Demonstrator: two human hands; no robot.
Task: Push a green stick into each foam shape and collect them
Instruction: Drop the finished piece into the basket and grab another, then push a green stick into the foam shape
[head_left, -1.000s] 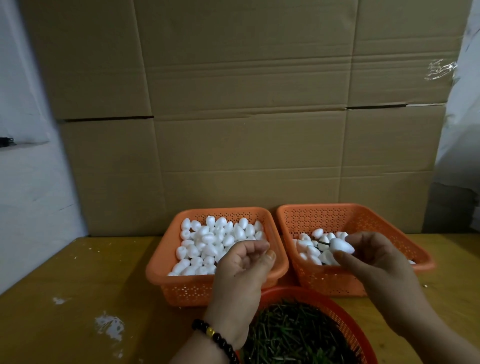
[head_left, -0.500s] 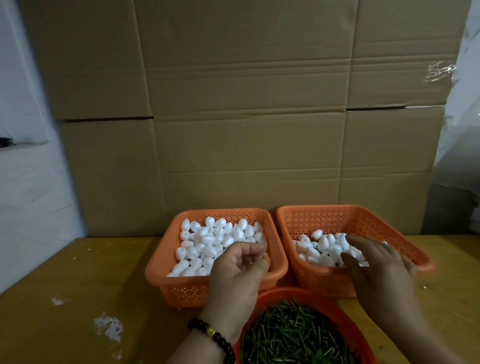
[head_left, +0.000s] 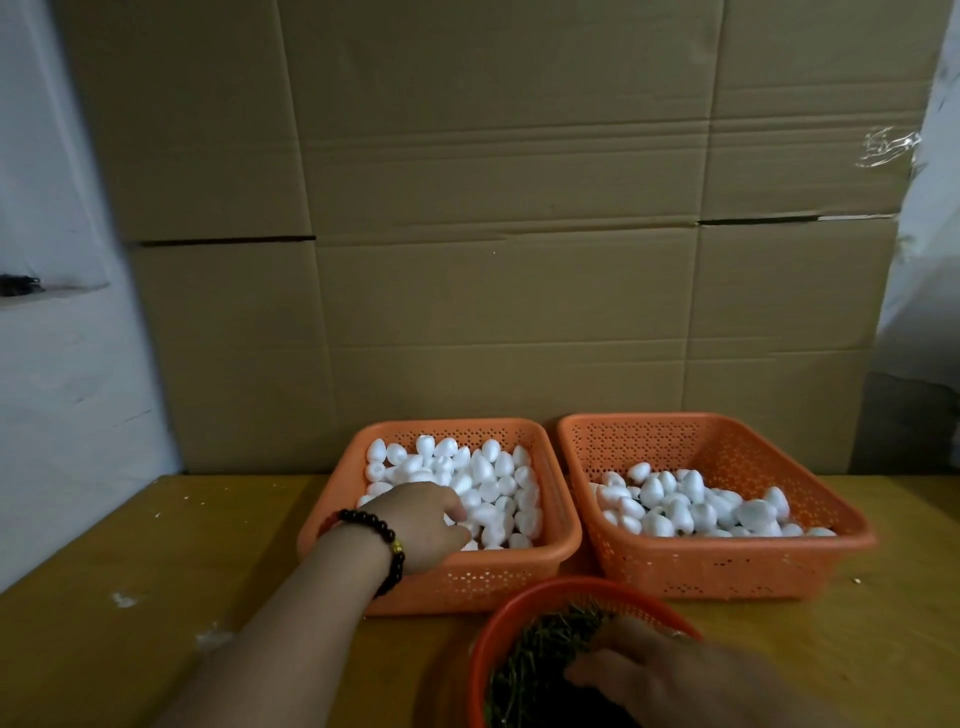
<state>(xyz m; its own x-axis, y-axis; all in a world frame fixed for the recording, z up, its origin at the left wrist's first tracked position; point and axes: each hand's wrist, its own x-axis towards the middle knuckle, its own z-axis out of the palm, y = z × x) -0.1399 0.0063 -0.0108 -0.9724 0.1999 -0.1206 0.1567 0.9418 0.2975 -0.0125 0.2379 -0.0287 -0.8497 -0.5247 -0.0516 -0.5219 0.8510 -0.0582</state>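
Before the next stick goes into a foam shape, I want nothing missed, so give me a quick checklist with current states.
1. Left hand reaching into left basket of foam shapes: ok.
2. Foam shape gripped by left hand: cannot tell, fingertips hidden.
3. Right hand in round basket of green sticks: ok.
4. Stick picked up: cannot tell.
5. Right basket has room for more: ok.
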